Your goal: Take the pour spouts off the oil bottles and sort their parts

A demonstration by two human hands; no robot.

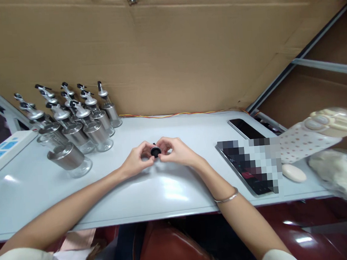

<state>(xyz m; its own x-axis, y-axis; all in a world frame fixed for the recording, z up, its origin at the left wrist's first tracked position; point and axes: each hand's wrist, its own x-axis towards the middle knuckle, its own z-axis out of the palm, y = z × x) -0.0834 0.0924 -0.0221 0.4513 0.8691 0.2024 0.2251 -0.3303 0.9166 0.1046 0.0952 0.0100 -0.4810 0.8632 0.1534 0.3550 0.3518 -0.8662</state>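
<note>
Between my two hands, a little above the middle of the table, is a bottle pourer top (155, 151), its round black underside turned toward me and a silvery rim around it. My left hand (140, 158) pinches it from the left with thumb and fingers. From the right, my right hand (175, 150) grips its other edge the same way. Off to the left stands a glass bottle (67, 156) with a steel sleeve and no top on it. Behind it are several like bottles (94, 130) fitted with silver and black pourer tops.
A white power strip (8, 149) lies at the left edge. On the right are a phone (247, 129), a larger dark-screened device (242, 168), a cream oval object (294, 173), a dotted tumbler (302, 140) and a plastic bag (342, 173). A cardboard wall (167, 54) closes the back.
</note>
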